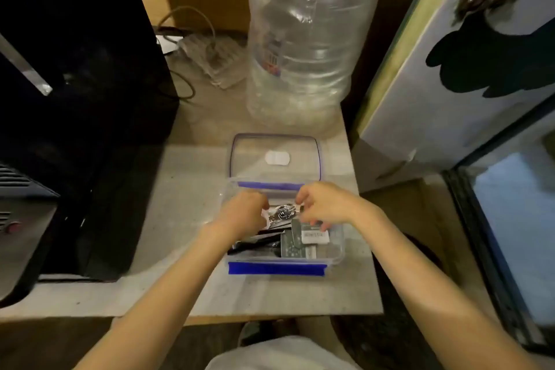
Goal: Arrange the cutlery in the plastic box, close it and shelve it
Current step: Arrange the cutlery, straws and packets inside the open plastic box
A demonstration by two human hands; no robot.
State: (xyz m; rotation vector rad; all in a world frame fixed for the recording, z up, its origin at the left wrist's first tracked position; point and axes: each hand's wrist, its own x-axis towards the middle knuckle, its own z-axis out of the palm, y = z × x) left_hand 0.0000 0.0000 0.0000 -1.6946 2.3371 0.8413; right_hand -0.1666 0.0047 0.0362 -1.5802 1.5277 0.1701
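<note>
A clear plastic box [338, 252] with blue clips stands open on the counter, its near blue clip [276, 268] facing me. Its clear lid [274, 158] lies flat just behind the box. Inside are black-handled cutlery [255, 245], a few grey packets [292, 245] and a white-labelled piece [314, 237]. My left hand [244, 210] and my right hand [326, 204] are both over the box's far half. Between them they pinch shiny metal spoon heads [283, 213]. How many pieces they hold is too blurred to tell.
A large clear water bottle [303, 39] stands right behind the lid. A black appliance [75, 69] fills the left side. Cables and a clear adapter [210, 57] lie at the back. A white refrigerator door [450, 69] stands at the right. The counter's front edge [270, 314] is near my body.
</note>
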